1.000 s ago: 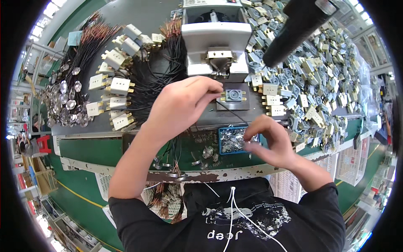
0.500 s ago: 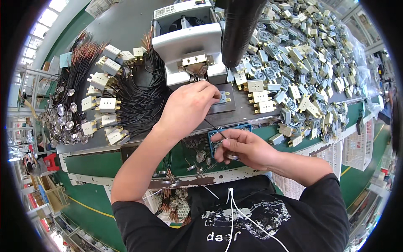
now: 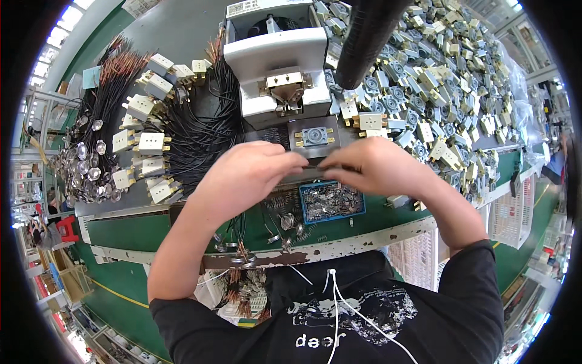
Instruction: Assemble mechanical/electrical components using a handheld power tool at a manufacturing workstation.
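Note:
A blue-grey connector housing (image 3: 314, 137) with brass terminals lies face up on a dark metal block (image 3: 334, 125) below the white bench machine (image 3: 276, 57). Just in front of that block, my left hand (image 3: 245, 176) and my right hand (image 3: 373, 167) come close together, fingertips almost meeting. The left fingers are closed in a pinch. My right thumb and fingers are also pressed together, a little blurred. Something thin and dark seems to lie between the fingertips; its kind cannot be made out. Springs (image 3: 276, 138) lie left of the block.
Wired cream connectors (image 3: 151, 143) and black cables (image 3: 200, 133) lie left, with round metal pieces (image 3: 91, 167) farther left. Loose housings (image 3: 418, 103) heap up at the right. A blue tray (image 3: 333, 219) of small metal parts sits near me. A black pole (image 3: 370, 45) rises beside the machine.
My left hand has drawn back from the housing on the block, leaving it in view. My right hand has risen from over the blue tray, and the black wire and metal disc no longer show.

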The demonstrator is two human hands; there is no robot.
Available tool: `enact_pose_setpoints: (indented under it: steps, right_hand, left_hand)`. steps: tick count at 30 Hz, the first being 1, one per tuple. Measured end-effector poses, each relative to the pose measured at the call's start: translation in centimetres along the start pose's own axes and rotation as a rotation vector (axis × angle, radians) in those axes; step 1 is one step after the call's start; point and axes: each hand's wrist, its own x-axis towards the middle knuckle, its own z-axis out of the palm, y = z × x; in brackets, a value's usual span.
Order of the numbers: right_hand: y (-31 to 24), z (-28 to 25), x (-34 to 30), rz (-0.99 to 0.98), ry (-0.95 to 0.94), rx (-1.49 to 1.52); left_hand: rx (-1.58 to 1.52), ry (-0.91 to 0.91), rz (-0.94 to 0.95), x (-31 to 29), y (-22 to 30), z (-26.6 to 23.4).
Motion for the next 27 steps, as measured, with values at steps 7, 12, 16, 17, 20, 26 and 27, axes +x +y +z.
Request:
enact_pose_setpoints:
  steps: [7,12,16,17,20,26,27]
  right_hand:
    - [0.1,2.1,-2.5,0.084,0.359,0.385]
    - [-0.7,2.4,-1.8,0.346,0.337,0.768]
    - [-0.3,2.9,-0.9,0.319,0.284,1.165]
    - [-0.3,2.9,-0.7,0.322,0.278,1.163]
    - [-0.3,3.1,-0.1,0.348,0.294,1.189]
    - [-1.8,5.0,0.2,0.131,0.772,0.941]
    - [-2.8,5.3,0.4,0.067,0.805,1.183]
  left_hand:
    - [0.021,0.238,-0.047,0.0,0.7,0.0]
    - [0.095,0.121,-0.015,0.4,0.4,-1.9]
    - [0.075,0.195,0.04,0.5,0.2,-2.2]
    - [0.085,0.173,0.041,0.5,0.1,-2.4]
    - [0.063,0.115,-0.053,0.4,1.0,-2.7]
    - [-0.331,0.285,-0.043,0.7,0.3,2.3]
    - [-0.322,0.29,-0.047,0.5,0.0,2.3]
